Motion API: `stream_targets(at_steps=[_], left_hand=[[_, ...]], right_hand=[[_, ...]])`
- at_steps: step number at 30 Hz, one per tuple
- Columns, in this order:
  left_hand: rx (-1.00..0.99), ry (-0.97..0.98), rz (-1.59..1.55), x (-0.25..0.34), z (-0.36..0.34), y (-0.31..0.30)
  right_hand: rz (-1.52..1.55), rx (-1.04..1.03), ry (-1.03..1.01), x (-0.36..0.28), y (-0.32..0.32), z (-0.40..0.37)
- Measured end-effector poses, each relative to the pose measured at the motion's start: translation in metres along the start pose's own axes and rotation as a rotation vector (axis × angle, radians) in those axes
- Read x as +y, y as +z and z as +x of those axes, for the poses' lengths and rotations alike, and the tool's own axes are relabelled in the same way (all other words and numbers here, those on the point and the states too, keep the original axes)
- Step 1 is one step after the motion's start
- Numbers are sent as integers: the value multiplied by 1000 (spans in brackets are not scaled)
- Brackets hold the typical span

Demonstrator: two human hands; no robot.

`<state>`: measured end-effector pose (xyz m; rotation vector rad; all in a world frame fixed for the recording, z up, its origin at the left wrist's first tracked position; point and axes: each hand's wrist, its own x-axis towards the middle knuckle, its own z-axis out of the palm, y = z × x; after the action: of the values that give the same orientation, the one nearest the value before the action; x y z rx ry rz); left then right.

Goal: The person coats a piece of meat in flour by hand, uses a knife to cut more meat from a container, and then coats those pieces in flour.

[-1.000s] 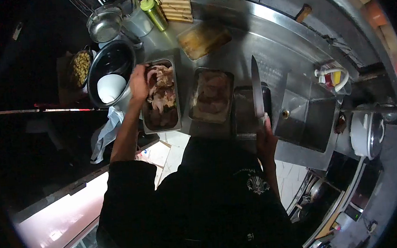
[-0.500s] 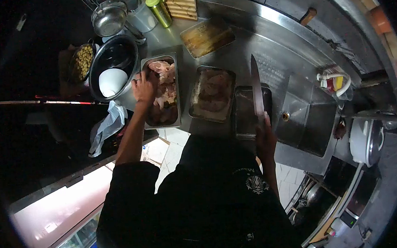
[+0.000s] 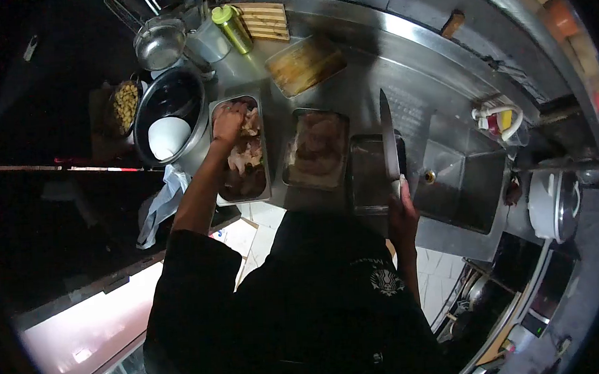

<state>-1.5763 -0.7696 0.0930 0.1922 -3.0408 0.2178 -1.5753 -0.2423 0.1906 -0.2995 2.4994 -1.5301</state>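
Note:
My left hand reaches into the upper part of a long metal tray of raw meat. Its fingers are bent over the meat, and what they may grip is hidden. On the right, my right hand is closed round the handle of a long knife, whose blade points away from me over a dark empty tray. Between my hands lies a shallow tray with flat pieces of meat.
Left of the meat tray stands a black bowl with a white rounded object. A worn cutting board and a green bottle are at the back. The sink is on the right.
My left hand has moved from the meat tray's left edge onto the meat at its far end. My right hand still holds the knife, and the view has shifted slightly.

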Motion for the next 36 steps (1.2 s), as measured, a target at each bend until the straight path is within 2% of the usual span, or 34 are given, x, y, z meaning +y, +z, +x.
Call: stream_targets(at_steps=[5,9,12,13,16,17,20,21,22,25,27,30,32,34,35,36], left_hand=[[-237,-53,84,5,15,-13],[-355,-112,-6,-47,16,35],[-129,-183,-415,-82,-1,16],[-264,-264,-502,-74,0,-28],[-21,-305,-1230,-62,-26,-58],[42,-255,-1335,-55,-31,-60],[136,-654,-1874,-21,-54,-77],[207,-644,-2001,-17,-64,-59],[275,-648,-2091,-4,-70,-69],[472,-601,-2396,42,-69,-85],[603,-503,-2628,57,-67,-84],[232,128,-3057,65,-56,-82],[243,-20,-3089,82,-47,-97],[285,-222,-3063,108,-38,-130],[322,-248,-3224,124,-34,-143],[308,-262,-3214,134,-30,-148]], right_hand=[[-90,99,-130,9,-4,-4],[-186,171,-239,24,-3,-10],[-185,210,-266,33,2,-10],[-171,221,-265,34,4,-10],[-32,180,-182,33,9,-8],[-56,165,-174,32,11,-6],[-51,76,-87,13,15,0],[5,23,-8,-7,14,1],[58,-29,74,-17,14,2],[-30,-8,-112,11,21,5],[-21,-75,-130,15,18,8],[-67,-52,-326,12,22,14],[-59,-58,-360,6,24,16],[12,-118,-242,-12,22,14],[45,-139,-182,-22,21,13],[76,-145,-122,-35,21,13]])
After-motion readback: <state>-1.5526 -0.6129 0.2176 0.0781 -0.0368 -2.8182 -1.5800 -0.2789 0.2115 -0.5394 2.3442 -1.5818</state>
